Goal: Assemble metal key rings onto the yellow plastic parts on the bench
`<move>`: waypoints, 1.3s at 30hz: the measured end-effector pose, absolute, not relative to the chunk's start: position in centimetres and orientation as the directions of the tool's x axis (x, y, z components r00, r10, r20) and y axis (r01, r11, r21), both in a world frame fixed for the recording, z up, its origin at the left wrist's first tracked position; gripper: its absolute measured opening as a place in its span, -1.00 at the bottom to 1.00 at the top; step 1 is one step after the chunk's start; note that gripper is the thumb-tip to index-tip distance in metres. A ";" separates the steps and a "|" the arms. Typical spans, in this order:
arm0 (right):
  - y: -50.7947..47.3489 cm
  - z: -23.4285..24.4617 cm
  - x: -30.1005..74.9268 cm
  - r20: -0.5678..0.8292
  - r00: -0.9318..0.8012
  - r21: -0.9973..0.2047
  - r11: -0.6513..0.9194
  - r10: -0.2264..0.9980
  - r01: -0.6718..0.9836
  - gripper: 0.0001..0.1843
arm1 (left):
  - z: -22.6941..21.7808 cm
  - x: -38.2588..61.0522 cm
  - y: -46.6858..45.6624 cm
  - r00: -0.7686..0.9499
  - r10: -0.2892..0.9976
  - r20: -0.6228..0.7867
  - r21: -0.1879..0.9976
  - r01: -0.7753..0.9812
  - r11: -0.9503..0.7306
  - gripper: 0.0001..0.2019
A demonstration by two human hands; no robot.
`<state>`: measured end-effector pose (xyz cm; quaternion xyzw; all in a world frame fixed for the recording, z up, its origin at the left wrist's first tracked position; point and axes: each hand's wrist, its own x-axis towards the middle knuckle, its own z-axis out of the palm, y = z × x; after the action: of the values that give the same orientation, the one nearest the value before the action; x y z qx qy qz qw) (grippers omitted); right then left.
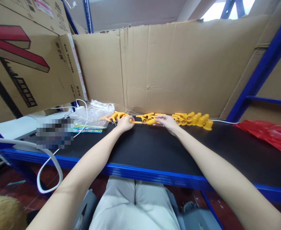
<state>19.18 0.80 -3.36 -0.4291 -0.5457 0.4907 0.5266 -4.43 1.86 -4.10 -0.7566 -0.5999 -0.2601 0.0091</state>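
My left hand [125,124] is closed around a yellow plastic piece with a ridged, screw-like rod [137,122] pointing right. My right hand [167,123] pinches a rounded yellow plastic part [151,121] in its fingertips, just right of the rod; the two pieces are apart. Behind and left of my left hand lie branched yellow pieces [117,115]. More yellow pieces [148,115] lie behind the gap between my hands. To the right, several yellow cup-shaped parts [200,119] stand in rows. My fingers partly hide both held pieces.
A black work surface [145,147] has a blue metal front edge [154,174]. Cardboard [178,70] walls the back. On the left are a clear plastic bag [99,111], a white cable [59,169] and a large carton [35,64]. A red bag [267,134] lies right.
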 end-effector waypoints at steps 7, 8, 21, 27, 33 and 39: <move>1.4 -4.0 19.4 0.121 -0.187 -0.987 0.098 0.975 -0.130 -0.91 | -4.0 -3.9 1.5 0.250 0.899 0.360 0.441 0.803 -0.400 -0.78; 1.4 -4.1 19.4 0.110 -0.209 -0.990 0.089 0.972 -0.108 -0.91 | -4.0 -3.8 1.4 0.274 0.893 0.356 0.446 0.790 -0.421 -0.78; 0.4 -3.4 20.7 0.033 -0.406 -0.969 0.128 0.913 0.209 -0.74 | -3.7 -3.7 0.8 0.315 0.829 0.463 0.254 0.849 -0.464 -0.74; 0.7 -3.7 20.6 -0.038 -0.429 -0.962 0.083 0.902 0.259 -0.53 | -3.6 -3.4 0.3 0.348 0.778 0.522 0.167 0.853 -0.494 -0.73; 1.3 -4.1 20.5 -0.077 -0.362 -0.937 0.056 0.929 0.345 -0.30 | -3.6 -2.9 0.2 0.342 0.770 0.539 0.154 0.858 -0.489 -0.74; 0.8 -3.3 21.5 -0.176 -0.470 -0.963 -0.051 0.865 0.266 -0.52 | -3.8 -3.0 0.6 0.299 0.791 0.534 0.171 0.878 -0.448 -0.73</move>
<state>21.51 0.83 -3.28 -0.4434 -0.6374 0.5735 0.2612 -3.05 0.64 -3.80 -0.8024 -0.5199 -0.2829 0.0768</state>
